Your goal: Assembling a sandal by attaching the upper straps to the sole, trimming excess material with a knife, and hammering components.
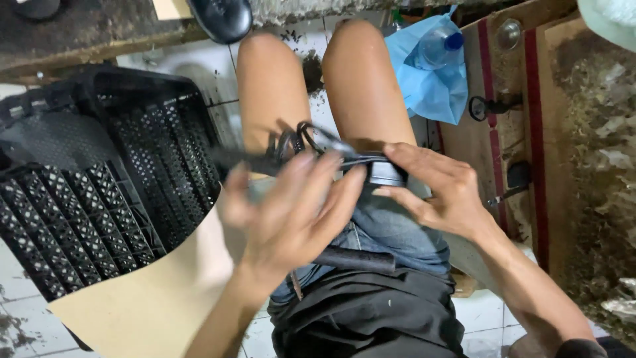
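Crate [99,192] of black plastic lattice, the biggest thing, stands left of the person's lap, with a tan board [152,298] leaning under it. Right of the lap is a worn wooden bench [490,132]; beyond the knees lies a blue bag [430,86] with a clear bottle [440,45].

Over the lap, the right hand [444,192] pinches a dark flat strap [361,159] with wire loops [305,139]. The left hand [291,212] is blurred; its fingers spread wide on the strap, so I cannot tell if it really grips. I judge the right pinch should be firm and the strap close to the thighs.
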